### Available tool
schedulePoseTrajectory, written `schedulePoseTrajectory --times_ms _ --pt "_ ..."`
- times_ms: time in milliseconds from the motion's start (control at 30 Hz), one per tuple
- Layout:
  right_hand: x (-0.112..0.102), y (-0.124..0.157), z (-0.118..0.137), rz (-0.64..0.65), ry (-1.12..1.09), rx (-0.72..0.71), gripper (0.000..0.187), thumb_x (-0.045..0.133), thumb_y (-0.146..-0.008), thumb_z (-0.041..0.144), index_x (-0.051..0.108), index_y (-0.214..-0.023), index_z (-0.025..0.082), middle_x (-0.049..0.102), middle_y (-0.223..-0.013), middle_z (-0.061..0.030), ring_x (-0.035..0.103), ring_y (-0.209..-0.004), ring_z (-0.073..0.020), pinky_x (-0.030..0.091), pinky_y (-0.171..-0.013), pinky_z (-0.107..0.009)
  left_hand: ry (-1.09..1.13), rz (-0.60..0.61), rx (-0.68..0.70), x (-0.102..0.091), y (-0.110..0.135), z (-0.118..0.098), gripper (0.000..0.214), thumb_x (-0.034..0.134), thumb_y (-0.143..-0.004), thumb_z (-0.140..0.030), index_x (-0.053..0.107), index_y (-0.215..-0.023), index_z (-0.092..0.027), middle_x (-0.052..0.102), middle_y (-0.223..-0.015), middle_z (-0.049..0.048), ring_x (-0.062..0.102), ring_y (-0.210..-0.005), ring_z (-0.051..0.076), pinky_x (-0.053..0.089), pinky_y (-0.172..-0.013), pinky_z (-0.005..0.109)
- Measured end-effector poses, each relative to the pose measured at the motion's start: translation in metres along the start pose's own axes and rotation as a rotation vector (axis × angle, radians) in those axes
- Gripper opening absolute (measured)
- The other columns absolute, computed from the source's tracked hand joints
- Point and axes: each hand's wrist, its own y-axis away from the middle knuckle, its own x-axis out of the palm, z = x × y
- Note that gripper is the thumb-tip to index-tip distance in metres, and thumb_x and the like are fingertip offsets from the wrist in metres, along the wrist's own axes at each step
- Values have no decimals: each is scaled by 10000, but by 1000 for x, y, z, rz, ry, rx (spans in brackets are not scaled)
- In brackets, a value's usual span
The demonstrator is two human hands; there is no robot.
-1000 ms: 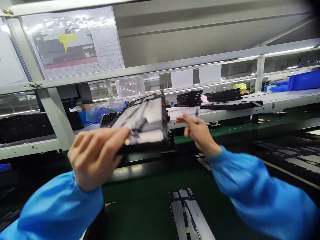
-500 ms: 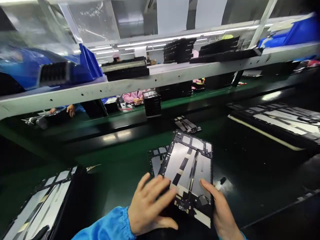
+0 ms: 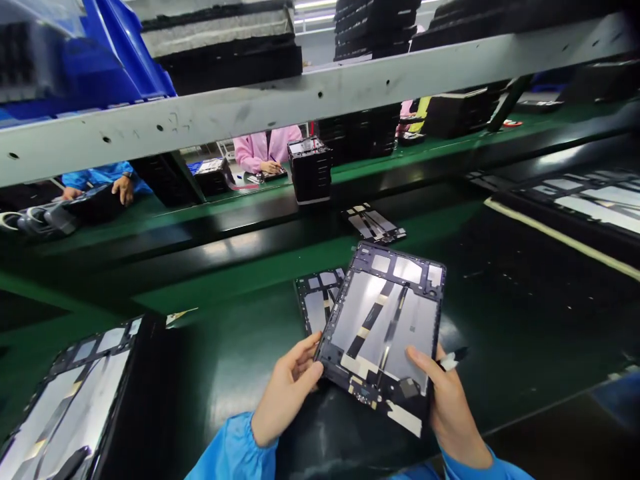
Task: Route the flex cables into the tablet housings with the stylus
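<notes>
An opened tablet (image 3: 373, 320), its inner side up with silver panels and dark ribbon cables in a black frame, is tilted above the bench between my hands. My left hand (image 3: 287, 387) is closed on its lower left edge, thumb on top. On the right edge, my right hand (image 3: 453, 400) grips it with the thumb on the silver panel. A small black-and-white piece (image 3: 453, 360) shows beside my right fingers; I cannot tell whether they hold it. Partly hidden behind the held tablet, another opened tablet (image 3: 315, 303) lies on the green bench.
A further opened tablet (image 3: 375, 223) lies beyond. Stacks of tablets stand at the left (image 3: 75, 393) and right (image 3: 595, 200). A grey shelf rail (image 3: 240, 107) crosses ahead, bearing a blue bin (image 3: 115, 60) and black trays (image 3: 225, 63). Across the bench, people in pink and blue sleeves work.
My left hand, earlier spread over the tablet's lower left, has closed on its edge. The tablet sits slightly higher and further right in view. My head view has tilted down.
</notes>
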Motion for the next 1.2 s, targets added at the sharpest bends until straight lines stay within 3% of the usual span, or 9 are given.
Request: schedulePoseTrajectory --times_ms 233,467,667,800,967,1100,1200 --pt "4 5 8 -4 57 -53 617 864 -587 352 687 -1169 252 767 -972 -25 726 -852 -303 619 -668 -322 183 61 -48 3 -8 3 837 820 -709 -484 500 -1409 -154 591 -1331 144 619 -1128 261 485 -984 351" --pt "3 2 9 -15 66 15 659 856 -607 356 665 -1233 275 768 -941 -2 726 -791 -285 612 -638 -302 168 115 -52 -3 -6 0 787 787 -755 -496 505 -1408 -160 540 -1382 168 627 -1046 234 515 -821 292" --pt "4 7 11 -34 76 -6 655 847 -611 355 666 -1237 288 762 -929 2 722 -828 -294 617 -672 -319 188 110 -43 1 -6 3 787 800 -758 -447 480 -1425 -177 546 -1385 143 608 -1148 268 459 -1016 383" --pt "3 9 13 4 85 -69 603 839 -624 324 680 -1204 278 756 -956 -13 722 -848 -294 618 -704 -329 235 160 -26 1 -6 5 752 788 -779 -418 484 -1424 -180 584 -1342 134 588 -1186 274 431 -1053 400" --pt "2 6 13 -32 63 -4 630 851 -590 348 679 -1185 236 767 -937 -28 732 -779 -296 619 -629 -327 250 154 -42 0 0 -2 761 792 -769 -442 494 -1419 -181 597 -1316 134 583 -1165 268 444 -1006 372" --pt "3 4 12 -29 19 99 715 863 -565 329 630 -1232 217 772 -860 1 728 -662 -258 609 -555 -309 141 96 -26 1 6 -8 755 746 -795 -505 485 -1426 -181 641 -1222 123 610 -971 197 480 -777 268" --pt "7 5 14 -27 -22 254 643 858 -564 342 661 -1155 182 771 -789 -9 724 -601 -275 613 -526 -341 88 41 3 3 9 -9 755 707 -809 -553 485 -1426 -179 676 -1092 111 588 -821 159 459 -669 248"
